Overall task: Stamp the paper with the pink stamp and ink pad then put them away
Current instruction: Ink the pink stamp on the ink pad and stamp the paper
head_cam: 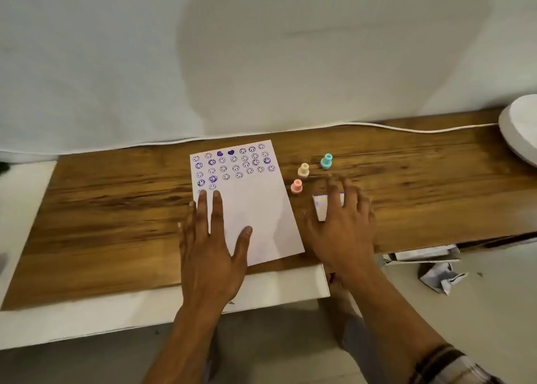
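Observation:
A white sheet of paper [255,206] lies on the wooden tabletop [116,209], its upper part covered with purple smiley and heart prints. My left hand [212,238] rests flat on the paper's lower left, fingers spread. The pink stamp [296,186] stands upright just right of the paper, untouched. My right hand [340,224] is spread over the white ink pad [319,209], which is mostly hidden beneath the fingers; whether it grips the pad is unclear.
A cream stamp [303,170] and a teal stamp [326,161] stand behind the pink one. A white cable [406,129] runs along the back edge by the white cloth wall. A white round object [520,128] sits far right. Crumpled paper [441,277] lies below the table.

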